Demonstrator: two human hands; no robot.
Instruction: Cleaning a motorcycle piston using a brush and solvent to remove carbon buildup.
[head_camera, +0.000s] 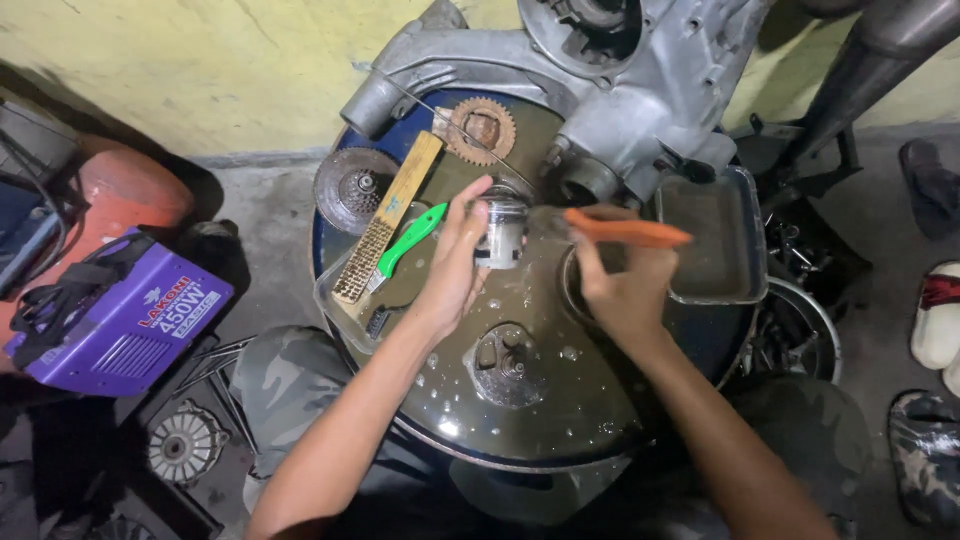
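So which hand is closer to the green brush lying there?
Left. The left hand holds a small metal cylinder right beside the green brush. The right hand, holding an orange brush, is farther off across the drum.

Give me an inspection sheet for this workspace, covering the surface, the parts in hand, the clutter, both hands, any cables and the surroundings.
Surface: round drum top, dark and wet, dotted with droplets.
Job's things: small metal piston and orange-handled brush, bristle end at the piston.
Clutter: wooden wire brush, green-handled brush, rusty sprocket, clear tray, grey engine casing at the far edge.
Hands: left hand grips the piston; right hand holds the orange brush.
Cables: black straps or leads on the purple machine; cannot tell which.
Surroundings: yellow wall, concrete floor, metal discs, sandals at right.
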